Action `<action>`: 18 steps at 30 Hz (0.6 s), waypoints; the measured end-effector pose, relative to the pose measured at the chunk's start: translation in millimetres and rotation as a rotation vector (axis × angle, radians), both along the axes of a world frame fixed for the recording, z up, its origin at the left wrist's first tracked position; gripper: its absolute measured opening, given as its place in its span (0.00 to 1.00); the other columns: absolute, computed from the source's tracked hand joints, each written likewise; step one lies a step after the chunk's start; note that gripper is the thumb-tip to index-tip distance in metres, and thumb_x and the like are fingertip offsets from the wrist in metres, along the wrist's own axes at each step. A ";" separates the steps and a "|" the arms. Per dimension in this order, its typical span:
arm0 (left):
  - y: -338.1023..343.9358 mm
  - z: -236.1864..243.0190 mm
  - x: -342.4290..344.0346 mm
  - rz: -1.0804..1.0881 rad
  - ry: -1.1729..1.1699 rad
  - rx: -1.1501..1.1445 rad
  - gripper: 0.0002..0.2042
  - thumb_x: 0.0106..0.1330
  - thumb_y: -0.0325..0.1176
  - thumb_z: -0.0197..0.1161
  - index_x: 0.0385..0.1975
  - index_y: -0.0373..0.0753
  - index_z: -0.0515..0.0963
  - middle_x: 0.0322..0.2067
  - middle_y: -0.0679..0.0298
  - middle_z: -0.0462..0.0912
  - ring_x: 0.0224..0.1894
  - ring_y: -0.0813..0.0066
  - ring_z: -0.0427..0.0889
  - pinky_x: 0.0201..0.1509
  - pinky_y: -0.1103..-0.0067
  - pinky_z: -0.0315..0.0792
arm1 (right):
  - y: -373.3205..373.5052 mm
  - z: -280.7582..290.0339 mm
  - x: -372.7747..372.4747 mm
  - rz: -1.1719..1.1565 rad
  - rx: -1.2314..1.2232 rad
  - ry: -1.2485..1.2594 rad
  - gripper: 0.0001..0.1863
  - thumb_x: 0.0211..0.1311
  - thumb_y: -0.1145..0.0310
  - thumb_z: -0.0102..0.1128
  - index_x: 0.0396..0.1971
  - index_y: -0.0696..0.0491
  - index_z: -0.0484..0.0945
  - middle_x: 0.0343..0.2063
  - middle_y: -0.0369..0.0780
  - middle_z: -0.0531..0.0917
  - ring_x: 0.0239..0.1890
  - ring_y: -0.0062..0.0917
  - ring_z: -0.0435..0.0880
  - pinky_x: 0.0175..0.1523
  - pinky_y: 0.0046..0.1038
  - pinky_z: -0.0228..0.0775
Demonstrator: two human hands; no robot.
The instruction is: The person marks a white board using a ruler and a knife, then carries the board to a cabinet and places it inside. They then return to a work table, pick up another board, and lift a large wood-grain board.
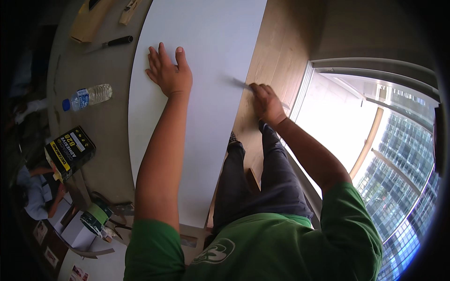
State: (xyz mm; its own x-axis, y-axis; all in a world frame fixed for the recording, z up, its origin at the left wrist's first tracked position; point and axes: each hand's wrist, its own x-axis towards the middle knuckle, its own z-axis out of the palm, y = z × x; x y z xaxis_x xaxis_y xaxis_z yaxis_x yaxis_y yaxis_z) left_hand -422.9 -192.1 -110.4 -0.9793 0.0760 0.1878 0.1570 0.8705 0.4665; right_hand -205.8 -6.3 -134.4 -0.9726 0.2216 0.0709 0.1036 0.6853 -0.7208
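The left hand [171,72] lies on the white board [208,107], and the right hand [268,102] grips a thin tool [240,84] at its edge.
The left hand is flat with fingers spread, holding nothing; the right is closed around the blurred tool. On the grey surface [112,140], the clear bottle [91,96] wears its blue cap, its filling unclear; the black-yellow can [72,149] hides its contents.
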 end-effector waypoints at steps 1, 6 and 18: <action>0.9 -1.2 -0.2 -0.003 -0.002 0.007 0.33 0.72 0.57 0.47 0.70 0.42 0.61 0.74 0.54 0.54 0.77 0.60 0.48 0.77 0.54 0.35 | -18.4 2.4 18.3 0.013 -0.012 -0.018 0.18 0.56 0.81 0.54 0.48 0.54 0.76 0.35 0.46 0.79 0.41 0.45 0.77 0.46 0.40 0.73; -2.6 -3.4 -0.7 -0.015 0.057 0.139 0.31 0.72 0.56 0.47 0.66 0.39 0.65 0.72 0.51 0.57 0.76 0.54 0.49 0.76 0.50 0.34 | -91.2 12.9 94.7 0.202 -0.067 -0.025 0.24 0.49 0.81 0.57 0.51 0.53 0.76 0.34 0.44 0.79 0.40 0.42 0.78 0.47 0.36 0.73; -184.8 14.3 150.4 -0.234 -0.022 -0.179 0.28 0.70 0.52 0.49 0.65 0.44 0.70 0.72 0.55 0.58 0.76 0.49 0.47 0.74 0.45 0.29 | 92.4 -19.1 -100.8 -0.363 -0.059 0.086 0.14 0.71 0.65 0.49 0.49 0.53 0.77 0.45 0.53 0.82 0.48 0.51 0.79 0.52 0.43 0.73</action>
